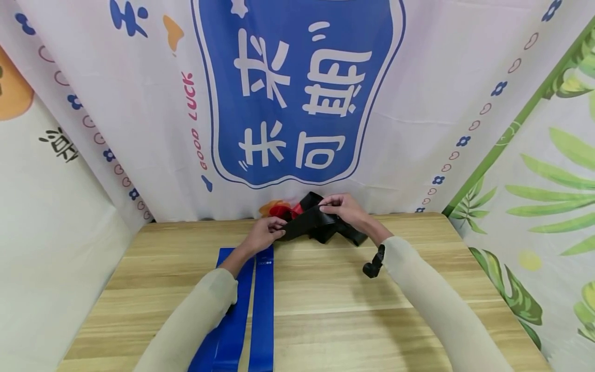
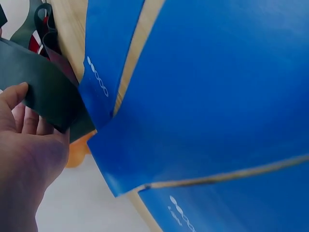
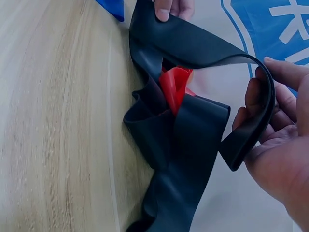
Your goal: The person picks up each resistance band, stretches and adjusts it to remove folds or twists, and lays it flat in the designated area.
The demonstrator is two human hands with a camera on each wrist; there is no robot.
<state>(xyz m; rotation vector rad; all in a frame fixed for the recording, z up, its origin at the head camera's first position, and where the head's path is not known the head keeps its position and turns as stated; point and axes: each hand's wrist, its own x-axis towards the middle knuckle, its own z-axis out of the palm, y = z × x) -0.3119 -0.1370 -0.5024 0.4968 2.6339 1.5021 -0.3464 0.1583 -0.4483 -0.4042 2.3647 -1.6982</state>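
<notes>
Cloth (image 1: 418,103), white with a blue printed panel, hangs at 12 o'clock behind the table (image 1: 344,299); clock directions refer to the head view, with 12 o'clock at the top. The table has a wood-grain top, and its far edge runs along the cloth. Blue strips (image 1: 262,315) lie flat on the table, side by side with a narrow gap, running from beneath the left hand (image 1: 260,236) toward 6 and 7 o'clock. The left sleeve (image 1: 197,310) passes over them.

The black strip (image 1: 302,223), wide and flexible, is at the table's far edge. One length is lifted and spans from the left fingertips toward 2 o'clock, up to the right hand (image 1: 346,209). The remainder sits in loose loops at 7 o'clock from the right hand, one loop pointing toward 4 o'clock.

Left hand: clamped on the black strip, thumb pressed on one face. Right hand: clamped on the same strip, thumb and fingers on opposite faces; the right wrist view shows the strip bending through this grip.

A red piece (image 1: 297,209) rests among the black loops, at 9 o'clock from the right hand; it is partly covered, and its full shape cannot be told.
</notes>
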